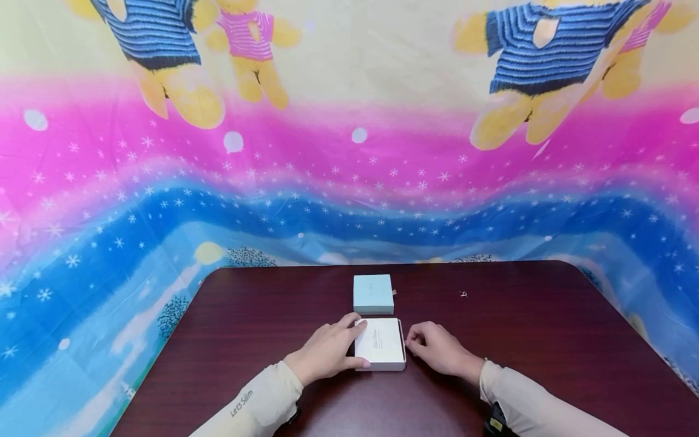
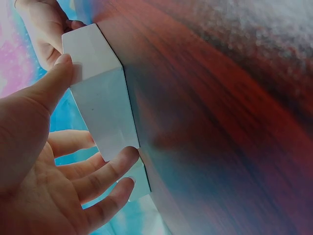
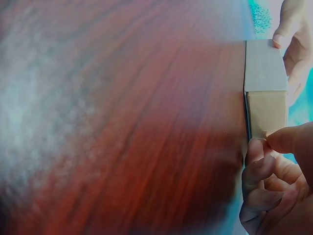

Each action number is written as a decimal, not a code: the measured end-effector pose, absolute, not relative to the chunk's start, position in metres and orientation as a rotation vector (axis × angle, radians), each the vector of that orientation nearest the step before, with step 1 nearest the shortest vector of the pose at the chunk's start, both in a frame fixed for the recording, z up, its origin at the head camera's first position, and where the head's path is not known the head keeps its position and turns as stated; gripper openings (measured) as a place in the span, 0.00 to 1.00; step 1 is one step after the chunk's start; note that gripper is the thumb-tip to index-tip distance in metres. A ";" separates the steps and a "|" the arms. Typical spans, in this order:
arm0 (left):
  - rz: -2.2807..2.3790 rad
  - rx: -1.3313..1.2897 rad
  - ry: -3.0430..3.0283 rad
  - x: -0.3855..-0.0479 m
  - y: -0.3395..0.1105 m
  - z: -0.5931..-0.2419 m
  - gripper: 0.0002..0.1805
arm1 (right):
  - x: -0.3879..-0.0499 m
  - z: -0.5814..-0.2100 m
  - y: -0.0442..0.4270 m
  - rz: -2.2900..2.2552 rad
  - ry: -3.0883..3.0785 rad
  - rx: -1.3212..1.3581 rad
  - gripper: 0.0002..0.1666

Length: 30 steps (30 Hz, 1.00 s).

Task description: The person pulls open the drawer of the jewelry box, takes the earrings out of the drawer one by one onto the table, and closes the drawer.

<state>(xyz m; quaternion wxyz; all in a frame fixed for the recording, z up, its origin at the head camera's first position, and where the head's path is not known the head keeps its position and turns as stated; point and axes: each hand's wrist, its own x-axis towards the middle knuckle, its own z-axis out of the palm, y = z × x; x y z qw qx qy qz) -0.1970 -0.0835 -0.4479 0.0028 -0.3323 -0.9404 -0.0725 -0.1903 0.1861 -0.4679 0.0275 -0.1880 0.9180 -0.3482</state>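
A flat white box (image 1: 378, 344) with small print on its lid lies on the table in the head view. My left hand (image 1: 327, 349) holds it from the left, thumb at the near side and fingers toward the far side. In the right wrist view, a tan inner tray (image 3: 267, 113) shows at the open right end of the white sleeve (image 3: 264, 66). Close against that end, my right hand (image 1: 437, 349) has thumb and index finger pinched together on a small tab, mostly hidden by the fingertips. The other right fingers are curled.
Behind the white box stands a pale blue box (image 1: 373, 294) with a small ribbon tab (image 1: 394, 292) on its right side. A tiny white scrap (image 1: 463, 294) lies farther right on the dark wooden table (image 1: 246, 321). A patterned cloth (image 1: 349, 182) hangs behind the table.
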 end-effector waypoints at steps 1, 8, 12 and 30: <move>-0.227 -1.043 -2.946 -0.197 -0.084 -0.448 0.45 | -0.190 -0.468 0.187 -1.079 2.836 -0.586 0.10; -0.223 -1.050 -2.932 -0.196 -0.084 -0.449 0.44 | -0.189 -0.469 0.188 -1.078 2.841 -0.593 0.10; -0.232 -1.056 -2.926 -0.195 -0.084 -0.449 0.44 | -0.190 -0.469 0.187 -1.055 2.846 -0.577 0.11; -0.246 -1.053 -2.953 -0.194 -0.085 -0.449 0.44 | -0.188 -0.470 0.192 -1.070 2.828 -0.560 0.11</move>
